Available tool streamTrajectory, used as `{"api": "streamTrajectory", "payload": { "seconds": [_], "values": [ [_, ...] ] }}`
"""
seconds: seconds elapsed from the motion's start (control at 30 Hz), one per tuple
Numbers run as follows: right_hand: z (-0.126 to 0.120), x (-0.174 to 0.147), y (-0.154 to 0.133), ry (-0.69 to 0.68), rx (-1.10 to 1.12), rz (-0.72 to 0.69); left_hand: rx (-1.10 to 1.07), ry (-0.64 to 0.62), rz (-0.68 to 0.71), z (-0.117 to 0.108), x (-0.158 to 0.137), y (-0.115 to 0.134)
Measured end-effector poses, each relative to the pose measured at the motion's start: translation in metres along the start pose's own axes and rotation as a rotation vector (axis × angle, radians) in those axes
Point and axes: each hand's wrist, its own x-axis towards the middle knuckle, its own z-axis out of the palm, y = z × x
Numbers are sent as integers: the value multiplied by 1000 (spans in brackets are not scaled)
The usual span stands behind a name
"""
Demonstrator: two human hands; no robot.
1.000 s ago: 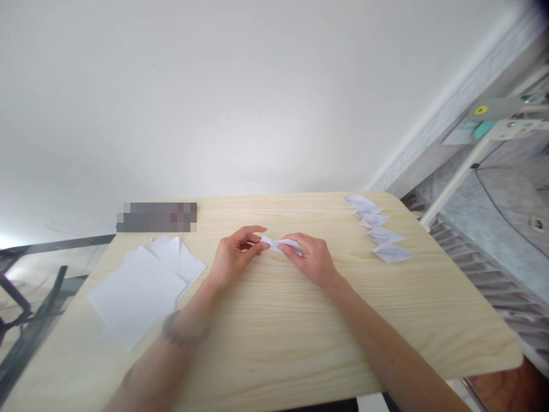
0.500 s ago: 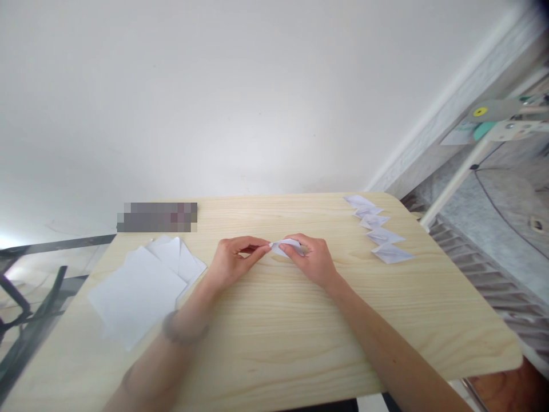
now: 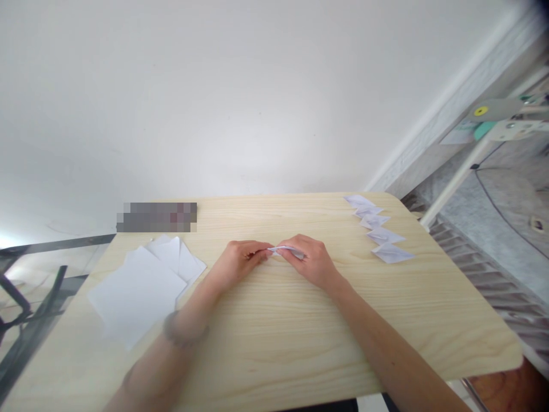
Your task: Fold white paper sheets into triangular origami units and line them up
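Observation:
Over the middle of the wooden table [image 3: 274, 320], a small piece of folded white paper [image 3: 277, 249] is held between both hands, seen nearly edge-on. My left hand [image 3: 240, 260] pinches its left tip with thumb and fingers. At the other end, my right hand [image 3: 309, 257] grips the paper, with thumb in front and fingers behind, covering much of it. To the right lie several folded white paper pieces [image 3: 391, 253] with pointed ends, lined up in a slanting row. Loose white sheets [image 3: 139, 289] are fanned out left of my left forearm.
A pixelated dark item [image 3: 156, 217] sits at the table's back left corner. Behind the table rises a white wall [image 3: 266, 114]. Off to the right stands a pale metal frame [image 3: 454, 177], and black bars [image 3: 38, 326] are at the left.
The folded paper has turned from showing a broad face to nearly edge-on. My left fingers have closed more tightly around its left tip. The sheets and the row of folded pieces have not moved.

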Motion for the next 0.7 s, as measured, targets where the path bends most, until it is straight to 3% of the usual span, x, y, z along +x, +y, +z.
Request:
{"api": "streamTrajectory", "payload": {
  "seconds": [0.23, 0.7],
  "values": [
    [1, 1, 1, 10, -6, 16, 97, 19, 7, 0, 0, 4],
    [4, 2, 0, 32, -2, 119, 9, 4, -65, 3, 1, 5]
  ]
}}
